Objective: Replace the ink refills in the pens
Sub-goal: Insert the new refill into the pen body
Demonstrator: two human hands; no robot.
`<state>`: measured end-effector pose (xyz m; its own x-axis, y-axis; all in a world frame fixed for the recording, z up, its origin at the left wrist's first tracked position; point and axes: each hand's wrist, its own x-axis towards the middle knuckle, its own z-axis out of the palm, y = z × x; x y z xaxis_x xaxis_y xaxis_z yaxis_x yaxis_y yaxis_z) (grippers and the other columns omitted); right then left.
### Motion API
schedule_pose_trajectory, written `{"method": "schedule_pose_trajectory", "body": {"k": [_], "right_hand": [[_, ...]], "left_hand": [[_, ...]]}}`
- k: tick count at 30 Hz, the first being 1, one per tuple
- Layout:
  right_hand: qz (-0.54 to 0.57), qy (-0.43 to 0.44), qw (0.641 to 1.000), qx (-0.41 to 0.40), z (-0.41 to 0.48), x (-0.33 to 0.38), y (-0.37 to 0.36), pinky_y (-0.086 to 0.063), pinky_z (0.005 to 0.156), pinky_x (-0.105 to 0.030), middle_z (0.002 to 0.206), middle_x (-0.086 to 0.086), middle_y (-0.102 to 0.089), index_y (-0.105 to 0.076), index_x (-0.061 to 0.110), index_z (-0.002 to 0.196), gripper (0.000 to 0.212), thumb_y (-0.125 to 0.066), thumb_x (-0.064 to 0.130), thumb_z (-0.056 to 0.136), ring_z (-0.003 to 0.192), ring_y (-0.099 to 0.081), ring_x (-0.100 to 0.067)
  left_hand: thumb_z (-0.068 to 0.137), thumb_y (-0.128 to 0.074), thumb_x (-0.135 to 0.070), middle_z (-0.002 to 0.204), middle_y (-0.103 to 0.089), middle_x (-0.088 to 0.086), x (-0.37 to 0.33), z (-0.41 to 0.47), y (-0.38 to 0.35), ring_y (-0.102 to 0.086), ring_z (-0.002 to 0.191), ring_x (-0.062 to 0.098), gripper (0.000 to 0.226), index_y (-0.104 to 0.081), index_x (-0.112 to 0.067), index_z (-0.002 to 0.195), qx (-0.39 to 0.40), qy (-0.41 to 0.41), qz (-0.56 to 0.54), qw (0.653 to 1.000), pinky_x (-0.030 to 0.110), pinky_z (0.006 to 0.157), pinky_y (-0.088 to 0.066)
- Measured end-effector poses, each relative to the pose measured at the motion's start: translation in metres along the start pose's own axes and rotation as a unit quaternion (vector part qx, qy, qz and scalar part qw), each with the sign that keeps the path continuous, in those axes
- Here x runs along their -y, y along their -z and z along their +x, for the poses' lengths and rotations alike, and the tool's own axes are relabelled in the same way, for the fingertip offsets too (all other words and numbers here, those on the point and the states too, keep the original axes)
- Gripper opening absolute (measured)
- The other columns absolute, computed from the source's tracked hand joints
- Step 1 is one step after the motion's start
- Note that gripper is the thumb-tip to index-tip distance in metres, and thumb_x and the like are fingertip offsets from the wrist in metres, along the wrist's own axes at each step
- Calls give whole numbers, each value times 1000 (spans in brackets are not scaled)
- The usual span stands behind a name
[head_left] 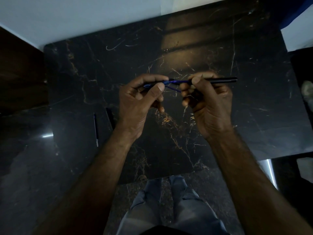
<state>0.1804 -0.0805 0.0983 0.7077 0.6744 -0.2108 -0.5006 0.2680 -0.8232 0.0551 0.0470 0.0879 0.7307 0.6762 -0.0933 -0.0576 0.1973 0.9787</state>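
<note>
Both hands are raised over the black marble table (203, 53). My right hand (208, 102) grips a dark pen barrel (221, 80) that points right. My left hand (140, 97) pinches the blue tip section of the pen (152, 84) between thumb and fingers. A thin blue ink refill (179, 81) spans the gap between the two hands. A second thin blue line (172, 89) slants just below it; I cannot tell whether it is another refill or a reflection. Two more pens lie on the table at the left: a blue one (96, 129) and a dark one (110, 118).
A white wall (84, 16) runs behind the table. Dark wood (18, 73) stands at the left. My legs in grey trousers (169, 209) show below the table's near edge. A pale object (307, 92) lies off the right edge, with a metal strip (271, 172) lower down.
</note>
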Motion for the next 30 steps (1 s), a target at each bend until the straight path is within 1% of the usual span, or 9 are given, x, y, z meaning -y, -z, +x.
{"method": "schedule_pose_trajectory", "body": {"k": [4,12,16,18,20,22,25,27,30], "right_hand": [[-5,5,1000,2,0,0,-1,-55,57,-30,82,-11,-74,-64,5,93,13,-55,-2,100,71,-68,-22],[-33,9,999,32,-3,-6,-6,-55,58,-33,84,-15,-72,-61,-1,103,9,-54,-5,101,73,-69,-25],[-33,1,999,28,-4,-6,-10,-56,55,-33,80,-12,-73,-65,3,95,13,-56,-4,101,67,-71,-24],[-40,2,999,27,-5,-7,-10,-55,53,-34,77,-12,-72,-71,9,91,18,-59,-2,101,65,-69,-25],[-44,-1,999,12,-6,-8,-11,-52,52,-34,74,-11,-70,-73,12,90,18,-62,1,100,61,-65,-24],[-40,-7,999,-11,-7,-8,-12,-51,50,-32,70,-9,-68,-72,10,88,14,-65,3,99,57,-62,-22],[-37,-11,999,-33,-8,-6,-15,-48,47,-30,64,-6,-65,-72,9,82,18,-66,6,98,52,-59,-19],[-41,-15,998,-44,-9,-5,-16,-45,44,-28,59,-4,-61,-72,13,77,22,-67,8,98,47,-55,-17],[-73,-15,995,-59,-9,-2,-14,-39,39,-25,51,1,-55,-69,19,72,26,-69,13,98,39,-47,-14]], "left_hand": [[99,-66,-4,88,-71,-2,-1,-1,1,-64,74,21,14,-72,-4,112,-5,10,4,1000,31,55,-54],[100,-64,-1,88,-73,4,-5,-5,-10,-69,73,18,14,-72,-5,111,5,16,14,1000,31,55,-56],[100,-67,-4,88,-73,9,-3,-6,-16,-69,73,21,13,-73,-2,111,-23,27,14,999,33,55,-57],[100,-67,-5,86,-72,10,-1,-7,-19,-68,72,22,13,-73,0,111,-36,34,5,999,33,55,-56],[100,-67,-6,89,-72,11,0,-7,-20,-68,73,21,15,-72,2,113,-44,40,-1,998,32,55,-55],[100,-67,-5,92,-73,12,0,-7,-21,-70,76,24,17,-71,2,115,-35,38,1,999,34,57,-55],[101,-67,-5,95,-73,16,-3,-7,-23,-72,83,32,18,-71,2,117,-8,32,1,999,40,62,-57],[100,-67,-4,99,-75,13,-5,-8,-24,-73,87,27,15,-72,-1,115,-4,35,-1,999,36,62,-57],[100,-67,-2,97,-75,5,-5,-9,-27,-72,85,18,15,-72,-3,114,-2,45,-16,999,31,60,-57]]}}
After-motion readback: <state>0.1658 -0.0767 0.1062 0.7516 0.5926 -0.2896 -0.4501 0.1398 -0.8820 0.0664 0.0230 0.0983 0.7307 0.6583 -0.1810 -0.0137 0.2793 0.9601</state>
